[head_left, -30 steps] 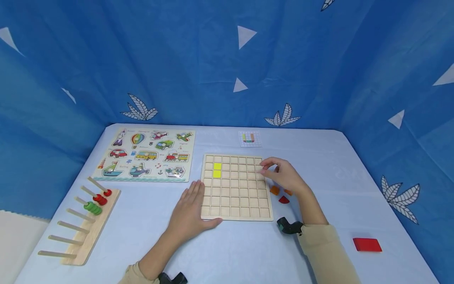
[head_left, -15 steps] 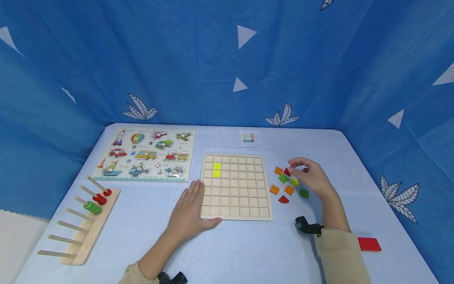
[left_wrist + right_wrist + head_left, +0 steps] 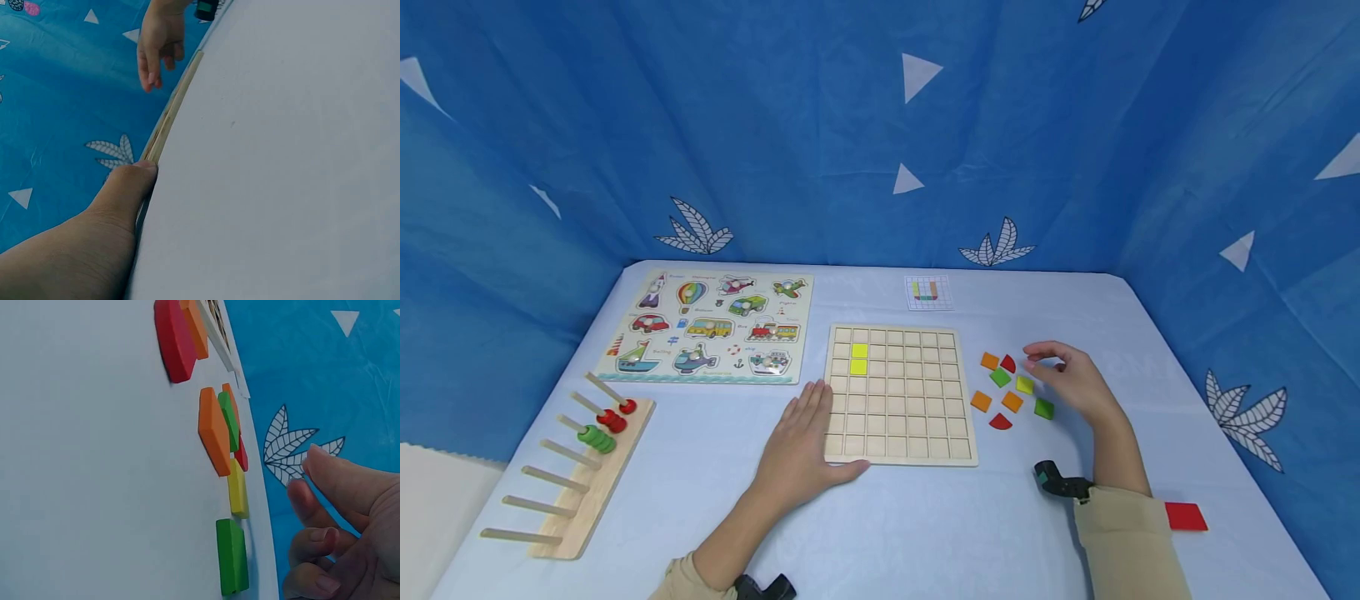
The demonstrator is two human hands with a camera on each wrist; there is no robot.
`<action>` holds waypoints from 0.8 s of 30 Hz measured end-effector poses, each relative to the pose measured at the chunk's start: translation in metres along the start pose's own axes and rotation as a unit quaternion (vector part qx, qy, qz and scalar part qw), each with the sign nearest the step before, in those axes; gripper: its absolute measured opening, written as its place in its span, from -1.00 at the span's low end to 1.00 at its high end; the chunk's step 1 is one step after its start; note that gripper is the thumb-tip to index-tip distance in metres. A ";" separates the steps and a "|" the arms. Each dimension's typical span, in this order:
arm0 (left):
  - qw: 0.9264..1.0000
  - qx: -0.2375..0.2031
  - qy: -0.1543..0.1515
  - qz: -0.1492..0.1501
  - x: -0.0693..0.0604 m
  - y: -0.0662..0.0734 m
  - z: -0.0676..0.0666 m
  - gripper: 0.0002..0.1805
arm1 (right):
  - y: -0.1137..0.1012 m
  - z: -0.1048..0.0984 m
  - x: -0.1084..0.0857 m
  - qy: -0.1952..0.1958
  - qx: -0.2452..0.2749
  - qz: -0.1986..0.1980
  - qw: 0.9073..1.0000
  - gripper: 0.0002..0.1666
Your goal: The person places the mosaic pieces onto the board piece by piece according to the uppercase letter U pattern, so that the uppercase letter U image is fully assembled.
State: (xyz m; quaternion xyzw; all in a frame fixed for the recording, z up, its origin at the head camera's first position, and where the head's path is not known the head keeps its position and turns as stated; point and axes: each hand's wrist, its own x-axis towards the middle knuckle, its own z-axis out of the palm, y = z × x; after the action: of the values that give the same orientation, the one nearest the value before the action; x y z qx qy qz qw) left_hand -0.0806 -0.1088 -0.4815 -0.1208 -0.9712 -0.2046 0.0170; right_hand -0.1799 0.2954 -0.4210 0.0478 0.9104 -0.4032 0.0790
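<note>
A square wooden grid board (image 3: 897, 406) lies mid-table, with two yellow squares (image 3: 859, 359) in adjoining cells near its upper left. Along the board's left and lower edge rests my left hand (image 3: 796, 446), fingers straight and thumb spread; its thumb touches the board's edge (image 3: 178, 103) in the left wrist view. My right hand (image 3: 1075, 383) hovers right of the loose pieces, fingers bent, thumb and forefinger apart with nothing between them. Those pieces are orange squares (image 3: 1012, 402), red quarter-rounds (image 3: 1000, 422), green squares (image 3: 1043, 407) and a yellow square (image 3: 1025, 384); the right wrist view shows a green one (image 3: 232, 557) nearest.
Behind the board lies a small pattern card (image 3: 928, 293). A picture puzzle (image 3: 707, 329) is at the back left, and a peg rack (image 3: 591, 483) with red and green beads stands at the left. A red block (image 3: 1186, 517) lies partly behind my right sleeve.
My right hand has moved from the board's right edge out to the right, past the loose pieces, uncovering them. My left hand has stayed in place.
</note>
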 end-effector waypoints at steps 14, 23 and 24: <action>1.000 -0.006 0.004 0.000 0.000 0.000 0.001 0.40 | 0.016 0.005 -0.002 -0.028 -0.031 0.018 0.999 -0.52; 1.000 -0.001 0.005 0.003 0.000 0.000 0.001 0.39 | 0.023 0.007 -0.001 -0.036 -0.056 0.027 0.997 -0.49; 1.000 -0.001 0.005 0.003 0.000 0.000 0.000 0.39 | 0.023 0.007 -0.001 -0.036 -0.057 0.028 0.997 -0.48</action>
State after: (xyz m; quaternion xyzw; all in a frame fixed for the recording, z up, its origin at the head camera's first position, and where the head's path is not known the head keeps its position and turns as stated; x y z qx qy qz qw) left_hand -0.0802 -0.1084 -0.4817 -0.1224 -0.9706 -0.2058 0.0227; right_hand -0.1745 0.3056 -0.4424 0.0537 0.9269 -0.3497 0.1255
